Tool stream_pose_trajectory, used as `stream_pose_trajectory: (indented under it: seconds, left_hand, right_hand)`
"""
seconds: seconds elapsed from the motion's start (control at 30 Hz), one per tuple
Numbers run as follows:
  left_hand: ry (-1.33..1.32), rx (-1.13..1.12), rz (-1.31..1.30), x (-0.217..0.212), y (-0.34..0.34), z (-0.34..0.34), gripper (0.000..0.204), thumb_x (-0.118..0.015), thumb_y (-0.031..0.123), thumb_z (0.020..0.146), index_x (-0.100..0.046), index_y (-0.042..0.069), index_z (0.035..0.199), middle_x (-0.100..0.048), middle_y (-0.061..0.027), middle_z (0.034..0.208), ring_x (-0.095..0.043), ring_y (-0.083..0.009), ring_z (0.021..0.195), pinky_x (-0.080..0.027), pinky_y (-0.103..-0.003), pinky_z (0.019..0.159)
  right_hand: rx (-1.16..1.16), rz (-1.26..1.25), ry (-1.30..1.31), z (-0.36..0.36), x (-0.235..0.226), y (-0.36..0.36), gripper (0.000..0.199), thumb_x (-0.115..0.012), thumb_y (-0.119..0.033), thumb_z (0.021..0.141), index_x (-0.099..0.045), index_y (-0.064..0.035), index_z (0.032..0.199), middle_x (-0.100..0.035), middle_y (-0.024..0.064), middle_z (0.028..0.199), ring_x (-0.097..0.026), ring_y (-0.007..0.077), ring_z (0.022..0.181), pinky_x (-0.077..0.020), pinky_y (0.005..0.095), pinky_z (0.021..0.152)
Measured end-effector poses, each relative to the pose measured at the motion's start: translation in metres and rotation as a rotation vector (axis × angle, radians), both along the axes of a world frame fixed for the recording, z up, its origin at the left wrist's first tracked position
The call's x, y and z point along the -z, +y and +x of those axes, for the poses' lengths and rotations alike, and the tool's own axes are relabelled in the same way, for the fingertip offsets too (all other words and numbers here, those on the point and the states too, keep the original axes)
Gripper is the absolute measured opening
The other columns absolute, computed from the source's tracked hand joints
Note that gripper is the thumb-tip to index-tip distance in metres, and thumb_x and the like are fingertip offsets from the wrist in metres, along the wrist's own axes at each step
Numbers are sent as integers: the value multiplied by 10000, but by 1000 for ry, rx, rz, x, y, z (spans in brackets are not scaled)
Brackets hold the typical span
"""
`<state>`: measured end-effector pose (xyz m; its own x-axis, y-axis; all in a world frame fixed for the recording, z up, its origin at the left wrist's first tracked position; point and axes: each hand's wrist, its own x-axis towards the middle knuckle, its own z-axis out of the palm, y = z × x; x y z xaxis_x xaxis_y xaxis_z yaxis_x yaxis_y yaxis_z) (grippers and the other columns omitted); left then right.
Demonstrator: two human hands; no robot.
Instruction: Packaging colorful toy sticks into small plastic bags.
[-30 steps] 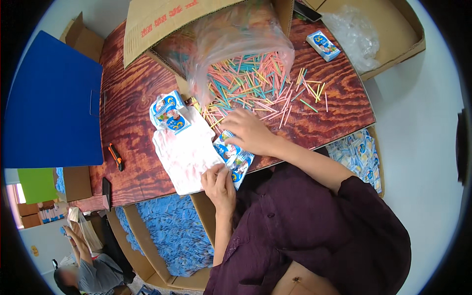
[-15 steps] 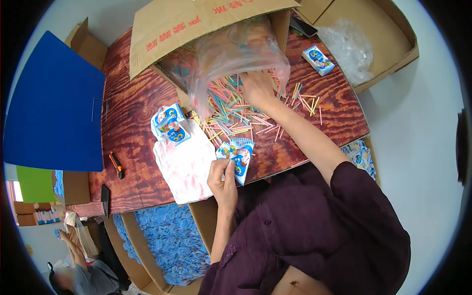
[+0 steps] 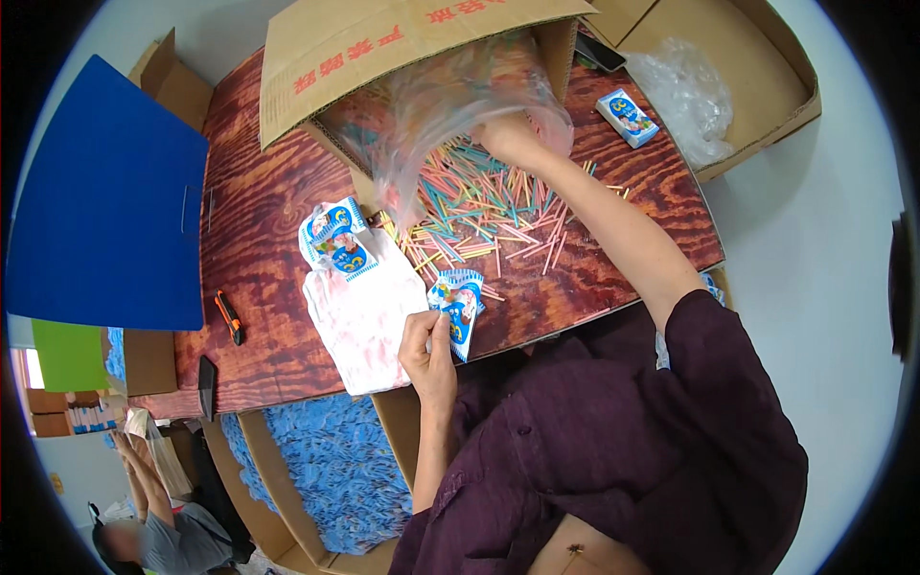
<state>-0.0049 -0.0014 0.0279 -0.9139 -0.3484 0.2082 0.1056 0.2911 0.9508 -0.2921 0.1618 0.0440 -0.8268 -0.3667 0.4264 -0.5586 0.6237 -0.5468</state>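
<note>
My left hand [image 3: 428, 353] pinches a small blue-and-white printed packet [image 3: 458, 305] by its edge, close to the table's front edge. My right hand [image 3: 510, 140] reaches into the mouth of a clear plastic bag [image 3: 407, 129] that spills out of a tipped cardboard carton [image 3: 402, 40]. Its fingers are hidden in the bag. Thin pink, yellow and teal sticks [image 3: 470, 206] lie heaped beneath and in front of that hand. Left of the held packet is a white cloth [image 3: 362, 331] with pinkish stains; similar packets [image 3: 337, 241] lie on its far end.
A small printed box [image 3: 628, 117] and a dark phone [image 3: 600, 53] lie at the far right, beside an open carton [image 3: 757, 115]. An orange cutter [image 3: 229, 318] and a black object [image 3: 207, 387] are at left. Below sits a carton of blue packets [image 3: 335, 479]. Another person [image 3: 182, 537] sits at lower left.
My right hand has pushed farther into the bag, away from me. The bag's edge has shifted with it. My left hand still holds the packet, tilted slightly differently.
</note>
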Motion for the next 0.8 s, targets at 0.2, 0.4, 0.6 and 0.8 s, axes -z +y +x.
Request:
stream_pose_trajectory:
  seconds: [0.2,0.4,0.6,0.8]
  left_hand:
    - [-7,1,25,2,-4,2,99,-569,20,929,-604,-49,866,-550,-29,823,-485,-78,743,-391,-215,672]
    - [-51,32,179,0,0,-1,112,-562,46,943,-616,-34,885,-547,0,816,-476,-56,742,-385,-205,681]
    - [-107,64,443,-2,12,-24,146,-556,99,960,-634,-16,912,-598,3,837,-518,-59,767,-408,-205,696]
    - [124,138,380,6,34,-80,154,-541,121,972,-632,-3,962,-644,-21,875,-587,-77,793,-453,-227,715]
  right_hand:
    - [-138,-341,-570,12,-7,8,200,-563,-180,885,-644,3,893,-639,130,769,-641,211,690,-494,361,591]
    - [-323,-655,-816,8,-22,33,119,-545,-137,940,-585,-40,885,-542,10,684,-492,117,555,-404,257,507]
    - [-601,-1074,-1550,69,9,46,148,-526,-151,979,-524,-16,1040,-565,13,830,-440,60,548,-354,185,466]
    - [-663,-1074,-1617,141,30,42,215,-622,-201,931,-550,-17,1015,-570,26,781,-517,86,594,-353,183,444]
